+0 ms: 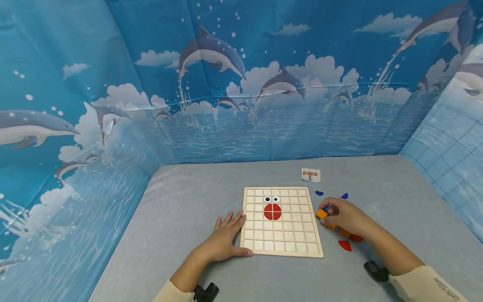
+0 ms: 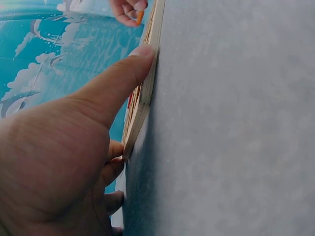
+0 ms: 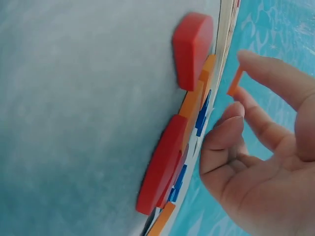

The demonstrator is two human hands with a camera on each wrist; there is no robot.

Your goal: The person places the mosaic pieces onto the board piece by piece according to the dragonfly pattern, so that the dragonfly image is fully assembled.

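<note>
A wooden grid board [image 1: 298,235] lies flat on the grey surface. My left hand [image 1: 225,239] rests along its left side, fingers spread, with the thumb at the near-left corner. In the right wrist view, an orange tile [image 3: 236,82] is pinched edge-on between the thumb and a finger of my right hand [image 3: 266,142]. In the head view that hand is just past the board's right edge, above a loose group of pieces. Two eye tiles [image 1: 267,199] sit in the grid's upper part, directly above a red disc of quarter pieces [image 1: 268,215].
Red pieces [image 3: 165,164], orange pieces [image 3: 193,105] and blue pieces [image 3: 202,118] lie beside the board's right side. One red quarter piece [image 1: 345,245] is nearest me. A small pattern card [image 1: 311,175] lies beyond the board. A dolphin-print curtain [image 1: 241,138] borders the surface.
</note>
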